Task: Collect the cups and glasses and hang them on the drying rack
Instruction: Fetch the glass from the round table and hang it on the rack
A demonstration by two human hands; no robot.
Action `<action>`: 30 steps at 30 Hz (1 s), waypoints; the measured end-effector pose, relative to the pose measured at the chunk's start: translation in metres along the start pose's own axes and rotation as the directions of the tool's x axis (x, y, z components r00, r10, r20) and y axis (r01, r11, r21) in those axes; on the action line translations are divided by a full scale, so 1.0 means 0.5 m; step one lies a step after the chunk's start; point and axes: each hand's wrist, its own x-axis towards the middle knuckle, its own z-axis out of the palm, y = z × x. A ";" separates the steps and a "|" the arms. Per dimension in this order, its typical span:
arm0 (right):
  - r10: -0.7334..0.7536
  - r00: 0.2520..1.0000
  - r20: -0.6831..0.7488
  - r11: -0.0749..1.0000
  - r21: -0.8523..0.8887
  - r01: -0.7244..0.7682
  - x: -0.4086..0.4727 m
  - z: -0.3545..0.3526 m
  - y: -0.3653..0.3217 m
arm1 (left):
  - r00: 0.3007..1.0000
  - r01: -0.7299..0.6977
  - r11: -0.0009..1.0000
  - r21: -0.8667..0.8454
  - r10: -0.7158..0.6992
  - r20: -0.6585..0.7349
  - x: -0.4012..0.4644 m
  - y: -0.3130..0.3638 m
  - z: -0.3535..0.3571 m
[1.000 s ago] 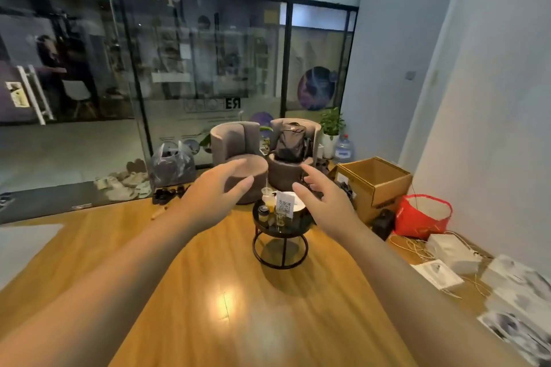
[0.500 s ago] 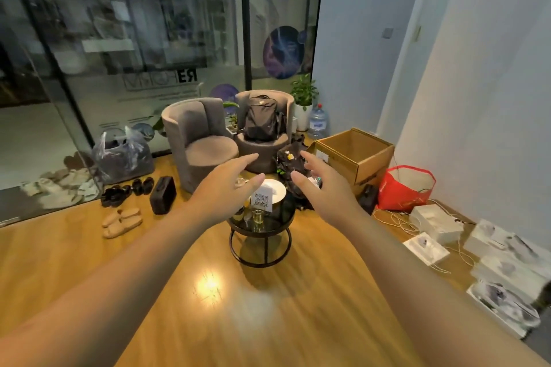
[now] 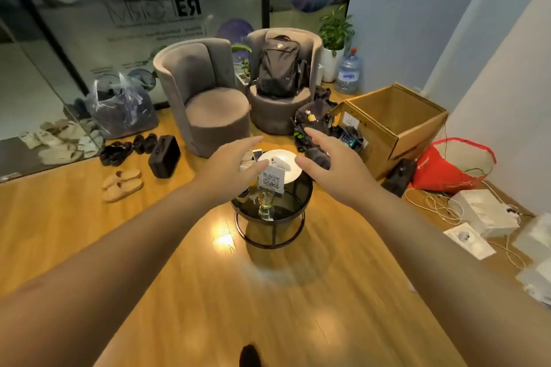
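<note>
A small round black side table (image 3: 301,208) stands on the wooden floor ahead of me. On it a clear glass (image 3: 266,201) with yellowish liquid stands upright near the front. Behind the glass is a QR-code card (image 3: 272,179) and a white plate (image 3: 290,171). Another cup or jar (image 3: 244,194) is partly hidden under my left hand. My left hand (image 3: 231,168) and my right hand (image 3: 334,165) are stretched out, open and holding nothing, either side of the table top in the picture. No drying rack is in view.
Two grey tub chairs (image 3: 205,98) stand behind the table, one holding a black backpack (image 3: 278,68). An open cardboard box (image 3: 393,116), a red bag (image 3: 447,170), white boxes and cables lie to the right. Shoes, slippers (image 3: 122,183) and a glass wall are on the left.
The view has come closer to the side table and tilted down. Both hands stay outstretched and open, with the table now sitting between them.
</note>
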 end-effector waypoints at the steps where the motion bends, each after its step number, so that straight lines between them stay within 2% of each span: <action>1: 0.008 1.000 0.009 1.000 -0.003 -0.008 0.032 0.019 0.022 | 1.000 0.005 1.000 0.006 -0.005 0.008 0.033 -0.024 0.019; 9: 0.108 0.991 0.078 0.994 -0.001 -0.109 0.252 0.224 0.227 | 0.996 0.039 0.999 0.022 -0.041 0.081 0.272 -0.228 0.195; 17: 0.085 0.979 0.183 0.996 -0.015 -0.084 0.433 0.446 0.470 | 0.981 0.152 0.988 -0.001 -0.151 0.126 0.425 -0.437 0.462; 23: 0.077 0.953 0.292 0.996 0.020 -0.086 0.485 0.593 0.639 | 0.960 0.230 0.973 -0.023 -0.223 0.168 0.465 -0.561 0.667; 30: 0.093 0.935 0.343 0.983 0.120 -0.142 0.506 0.724 0.779 | 0.933 0.344 0.937 -0.058 -0.334 0.134 0.509 -0.662 0.849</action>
